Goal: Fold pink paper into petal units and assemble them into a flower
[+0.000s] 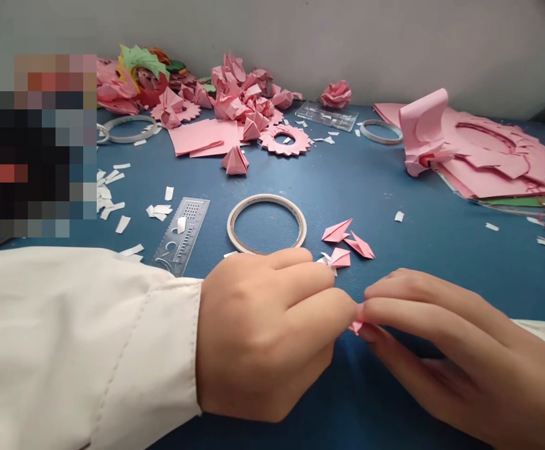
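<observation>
A small folded piece of pink paper (356, 327) is pinched between my two hands, most of it hidden by the fingers. My left hand (267, 331) is closed, its fingertips on the paper's left side. From the right, my right hand (455, 337) grips the same piece between thumb and fingers. Just beyond them lie several small pointed pink paper folds, one of them a pink fold (337, 230) near white scraps. A roll of double-sided tape (231, 226) lies flat behind my left hand. Left of it is a clear plastic ruler (192, 228) with a white scrap on it.
Pink folded paper pieces (237, 94) are heaped along the wall. Nearer stand a pink paper bud (235, 161) and a pink paper ring (285, 141). At right, pink sheets and rings (488, 159) are stacked. More tape rolls and white scraps (160, 211) are scattered on the blue table (441, 250).
</observation>
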`<state>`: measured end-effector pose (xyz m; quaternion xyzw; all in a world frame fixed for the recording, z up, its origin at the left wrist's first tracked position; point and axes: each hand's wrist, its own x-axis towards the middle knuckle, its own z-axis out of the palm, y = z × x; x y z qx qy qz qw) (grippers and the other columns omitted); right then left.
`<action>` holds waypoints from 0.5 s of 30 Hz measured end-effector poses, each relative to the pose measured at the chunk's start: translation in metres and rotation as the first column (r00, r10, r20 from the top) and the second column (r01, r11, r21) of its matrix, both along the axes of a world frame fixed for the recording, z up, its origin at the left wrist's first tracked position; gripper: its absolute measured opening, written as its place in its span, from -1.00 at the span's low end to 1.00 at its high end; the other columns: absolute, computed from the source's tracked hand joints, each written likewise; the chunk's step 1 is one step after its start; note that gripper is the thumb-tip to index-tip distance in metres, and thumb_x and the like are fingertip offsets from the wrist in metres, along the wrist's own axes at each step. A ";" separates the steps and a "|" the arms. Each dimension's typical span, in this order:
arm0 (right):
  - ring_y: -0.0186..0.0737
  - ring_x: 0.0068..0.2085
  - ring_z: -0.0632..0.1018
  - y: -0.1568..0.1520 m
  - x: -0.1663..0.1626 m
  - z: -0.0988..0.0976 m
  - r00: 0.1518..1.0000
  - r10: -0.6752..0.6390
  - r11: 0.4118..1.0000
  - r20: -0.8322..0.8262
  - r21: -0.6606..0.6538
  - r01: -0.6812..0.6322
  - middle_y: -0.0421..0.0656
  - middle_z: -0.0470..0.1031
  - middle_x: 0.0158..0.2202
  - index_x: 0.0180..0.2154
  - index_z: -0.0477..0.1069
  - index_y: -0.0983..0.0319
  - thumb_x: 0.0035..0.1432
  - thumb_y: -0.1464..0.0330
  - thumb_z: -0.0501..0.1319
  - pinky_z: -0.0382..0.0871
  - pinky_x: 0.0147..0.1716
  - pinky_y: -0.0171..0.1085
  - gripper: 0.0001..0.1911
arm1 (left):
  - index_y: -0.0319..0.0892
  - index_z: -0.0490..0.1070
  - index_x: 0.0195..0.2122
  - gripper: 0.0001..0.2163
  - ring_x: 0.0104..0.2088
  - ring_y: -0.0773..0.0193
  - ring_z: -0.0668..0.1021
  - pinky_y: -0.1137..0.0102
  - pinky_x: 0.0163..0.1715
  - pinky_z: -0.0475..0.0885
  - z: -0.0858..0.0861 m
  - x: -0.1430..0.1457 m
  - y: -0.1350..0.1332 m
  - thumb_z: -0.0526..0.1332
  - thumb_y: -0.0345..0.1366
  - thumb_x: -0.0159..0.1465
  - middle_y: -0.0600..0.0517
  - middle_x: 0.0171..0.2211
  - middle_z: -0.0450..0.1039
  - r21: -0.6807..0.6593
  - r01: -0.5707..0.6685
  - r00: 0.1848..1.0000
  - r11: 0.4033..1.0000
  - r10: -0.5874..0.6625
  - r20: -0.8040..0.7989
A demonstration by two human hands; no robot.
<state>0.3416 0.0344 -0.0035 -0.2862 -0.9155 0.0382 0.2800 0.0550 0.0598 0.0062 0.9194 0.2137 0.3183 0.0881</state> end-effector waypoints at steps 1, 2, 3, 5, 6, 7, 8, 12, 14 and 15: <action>-0.21 -0.28 0.78 0.001 0.000 0.000 1.000 0.020 1.000 0.006 0.006 -0.020 -0.19 0.79 -0.16 0.27 0.51 0.10 0.84 0.51 0.24 0.71 -0.22 -0.25 -0.79 | -0.17 0.69 -0.14 -0.70 -0.40 0.19 0.43 0.20 -0.40 0.41 0.001 0.000 0.000 0.21 -0.55 0.68 0.08 -0.36 0.55 -0.007 -0.005 1.000 1.000 0.005 -0.006; -0.21 -0.28 0.78 0.001 0.000 0.001 0.999 0.029 1.000 0.017 0.011 -0.030 -0.19 0.79 -0.17 0.26 0.51 0.11 0.84 0.51 0.24 0.70 -0.23 -0.24 -0.80 | -0.16 0.69 -0.11 -0.70 -0.40 0.19 0.43 0.22 -0.39 0.42 0.001 -0.001 0.000 0.20 -0.55 0.69 0.09 -0.36 0.56 -0.019 -0.010 1.000 1.000 0.010 -0.013; -0.20 -0.29 0.77 0.001 0.001 0.001 0.999 0.033 0.999 0.027 0.021 -0.034 -0.19 0.77 -0.18 0.25 0.51 0.11 0.84 0.52 0.23 0.69 -0.25 -0.23 -0.80 | -0.15 0.69 -0.08 -0.70 -0.40 0.20 0.43 0.23 -0.38 0.42 0.002 -0.002 0.000 0.19 -0.55 0.70 0.10 -0.35 0.57 -0.032 -0.015 1.000 0.999 0.014 -0.015; -0.18 -0.30 0.75 -0.001 0.001 0.001 0.999 0.013 0.999 0.036 0.034 -0.015 -0.19 0.76 -0.19 0.23 0.51 0.11 0.82 0.54 0.24 0.67 -0.27 -0.19 -0.78 | -0.13 0.67 -0.02 -0.72 -0.39 0.21 0.43 0.25 -0.37 0.42 0.003 -0.003 0.000 0.19 -0.55 0.71 0.12 -0.34 0.58 -0.051 -0.023 1.000 0.998 0.023 -0.008; -0.17 -0.31 0.74 -0.002 0.001 0.002 0.999 0.007 0.999 0.037 0.034 -0.009 -0.19 0.75 -0.20 0.22 0.51 0.12 0.81 0.55 0.24 0.66 -0.28 -0.17 -0.78 | -0.12 0.66 0.00 -0.74 -0.39 0.20 0.44 0.25 -0.36 0.42 0.003 -0.004 0.000 0.20 -0.54 0.72 0.13 -0.34 0.58 -0.057 -0.022 1.000 0.998 0.022 -0.002; -0.18 -0.31 0.73 -0.003 0.001 0.002 0.999 0.010 0.999 0.032 0.035 -0.011 -0.20 0.74 -0.20 0.22 0.51 0.13 0.80 0.56 0.24 0.66 -0.29 -0.17 -0.78 | -0.11 0.64 0.02 -0.76 -0.38 0.20 0.44 0.25 -0.35 0.42 0.003 -0.004 0.000 0.21 -0.54 0.72 0.14 -0.34 0.57 -0.061 -0.017 1.000 0.998 0.018 0.005; -0.18 -0.32 0.72 -0.003 0.002 0.003 0.999 0.013 0.999 0.031 0.030 -0.014 -0.20 0.74 -0.21 0.22 0.51 0.13 0.79 0.57 0.25 0.66 -0.30 -0.16 -0.77 | -0.11 0.63 0.04 -0.77 -0.38 0.20 0.45 0.25 -0.34 0.43 0.003 -0.005 0.000 0.22 -0.53 0.73 0.14 -0.33 0.57 -0.062 -0.012 1.000 0.998 0.013 0.008; -0.20 -0.33 0.71 -0.005 0.003 0.004 0.999 0.028 0.999 0.022 0.022 -0.028 -0.23 0.74 -0.19 0.21 0.54 0.12 0.72 0.64 0.25 0.70 -0.28 -0.13 -0.68 | -0.11 0.61 0.05 -0.81 -0.34 0.19 0.51 0.24 -0.28 0.48 0.003 -0.007 0.000 0.25 -0.53 0.73 0.10 -0.27 0.63 -0.050 0.003 1.000 0.999 -0.002 0.005; -0.19 -0.34 0.72 -0.005 0.003 0.004 0.999 0.033 0.999 0.022 0.013 -0.033 -0.23 0.76 -0.19 0.21 0.56 0.12 0.67 0.66 0.27 0.70 -0.30 -0.10 -0.65 | -0.10 0.62 0.03 -0.80 -0.34 0.17 0.53 0.22 -0.29 0.48 0.002 -0.007 0.000 0.25 -0.50 0.75 0.08 -0.27 0.66 -0.033 0.004 1.000 0.999 -0.004 -0.016; -0.18 -0.34 0.73 -0.005 0.003 0.004 0.999 0.032 0.999 0.023 0.009 -0.032 -0.23 0.77 -0.19 0.22 0.57 0.12 0.65 0.67 0.28 0.70 -0.31 -0.09 -0.63 | -0.10 0.63 0.03 -0.79 -0.34 0.17 0.54 0.22 -0.30 0.49 0.002 -0.007 0.000 0.23 -0.48 0.77 0.07 -0.26 0.68 -0.024 0.003 1.000 1.000 -0.004 -0.027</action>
